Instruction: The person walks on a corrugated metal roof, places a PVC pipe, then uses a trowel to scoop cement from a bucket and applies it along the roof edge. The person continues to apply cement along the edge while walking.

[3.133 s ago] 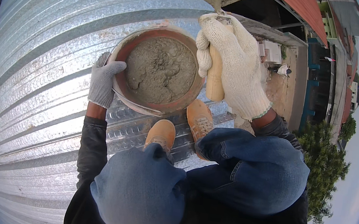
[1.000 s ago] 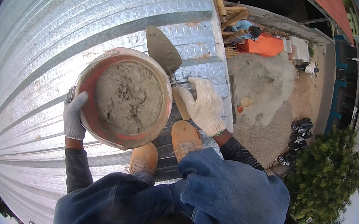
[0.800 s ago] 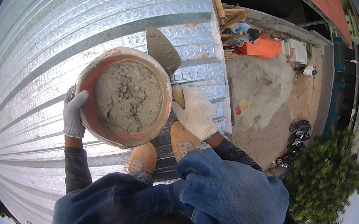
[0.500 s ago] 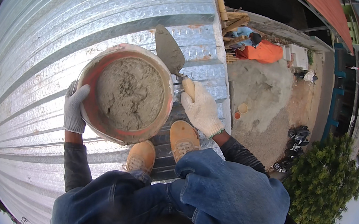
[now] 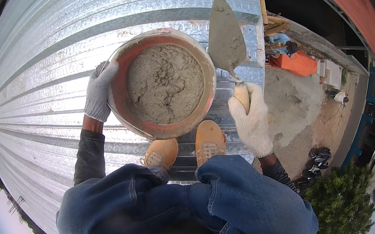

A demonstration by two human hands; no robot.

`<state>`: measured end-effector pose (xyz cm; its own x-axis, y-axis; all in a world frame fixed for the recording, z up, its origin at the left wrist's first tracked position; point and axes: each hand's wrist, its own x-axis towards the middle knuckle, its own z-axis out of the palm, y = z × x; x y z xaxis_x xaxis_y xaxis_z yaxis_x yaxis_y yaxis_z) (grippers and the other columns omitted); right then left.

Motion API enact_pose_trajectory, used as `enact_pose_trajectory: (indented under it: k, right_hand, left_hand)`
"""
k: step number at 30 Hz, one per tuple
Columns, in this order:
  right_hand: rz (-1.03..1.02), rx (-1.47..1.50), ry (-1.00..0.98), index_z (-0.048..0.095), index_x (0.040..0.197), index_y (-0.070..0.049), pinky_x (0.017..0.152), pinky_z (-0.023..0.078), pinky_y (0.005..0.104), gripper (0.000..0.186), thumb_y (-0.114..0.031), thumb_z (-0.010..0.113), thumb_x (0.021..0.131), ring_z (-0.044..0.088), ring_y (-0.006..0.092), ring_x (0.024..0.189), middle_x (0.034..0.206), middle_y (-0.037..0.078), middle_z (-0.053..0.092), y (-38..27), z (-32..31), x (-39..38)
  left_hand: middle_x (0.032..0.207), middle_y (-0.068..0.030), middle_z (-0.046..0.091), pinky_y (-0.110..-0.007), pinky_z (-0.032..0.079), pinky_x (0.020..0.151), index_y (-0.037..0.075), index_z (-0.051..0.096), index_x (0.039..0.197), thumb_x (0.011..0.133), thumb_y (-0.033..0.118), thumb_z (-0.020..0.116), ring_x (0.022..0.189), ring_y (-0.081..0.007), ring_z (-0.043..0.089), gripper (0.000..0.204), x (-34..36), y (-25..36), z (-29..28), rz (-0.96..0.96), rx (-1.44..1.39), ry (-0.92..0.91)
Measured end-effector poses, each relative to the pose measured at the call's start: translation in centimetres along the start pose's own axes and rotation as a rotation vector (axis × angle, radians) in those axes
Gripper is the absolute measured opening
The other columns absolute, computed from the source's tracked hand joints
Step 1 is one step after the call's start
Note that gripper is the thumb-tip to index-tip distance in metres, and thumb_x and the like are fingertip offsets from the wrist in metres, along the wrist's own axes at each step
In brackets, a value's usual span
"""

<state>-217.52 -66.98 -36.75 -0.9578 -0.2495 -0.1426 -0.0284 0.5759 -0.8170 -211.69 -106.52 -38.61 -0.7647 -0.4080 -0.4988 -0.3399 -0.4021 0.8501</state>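
A round reddish bucket (image 5: 124,62) holds wet grey mortar (image 5: 165,84) with a rough, scooped surface. My left hand (image 5: 100,90), in a grey-white knit glove, grips the bucket's left rim, thumb over the edge. In a white knit glove, my right hand (image 5: 253,120) is closed round the wooden handle of a trowel (image 5: 227,39). The trowel's pointed blade aims away from me, beyond the bucket's right side, and is coated with a thin grey film of mortar. It is apart from the bucket.
I stand on ribbed metal roofing sheets (image 5: 60,65) in tan shoes (image 5: 210,142). The roof's edge runs along the right, with a drop to the ground below. Down there are people, an orange tarp (image 5: 295,64), parked motorcycles (image 5: 318,161) and a leafy tree (image 5: 340,205).
The trowel has risen and shifted right, away from the bucket, showing more of its blade. The whole scene has slid to the right in view. My left hand keeps its hold on the rim.
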Motion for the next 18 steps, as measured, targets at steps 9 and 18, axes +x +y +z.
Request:
enact_pose_trajectory:
  k: [9,18]
  right_hand:
    - [-0.079,-0.565,-0.25,0.068,0.121,-0.004,0.078,0.059,0.0441,0.035,-0.031,0.075,0.1,0.075,0.0377,0.086,0.096,0.02,0.072,-7.8,-11.0,-2.6]
    - [-0.175,-0.662,-0.586,0.068,0.106,-0.005,0.075,0.055,0.0502,0.034,-0.038,0.069,0.102,0.071,0.0431,0.085,0.089,0.02,0.069,-8.4,-10.7,-1.4]
  left_hand:
    - [0.085,0.0025,0.068,-0.026,0.051,0.068,0.005,0.078,0.102,0.102,0.04,0.08,0.076,-0.0062,0.061,0.035,-4.7,3.1,7.3,0.175,0.344,-0.041]
    - [0.076,0.0048,0.062,-0.025,0.045,0.063,0.004,0.075,0.091,0.103,0.038,0.079,0.071,-0.0041,0.053,0.037,-6.3,3.7,12.0,0.236,0.463,-0.075]
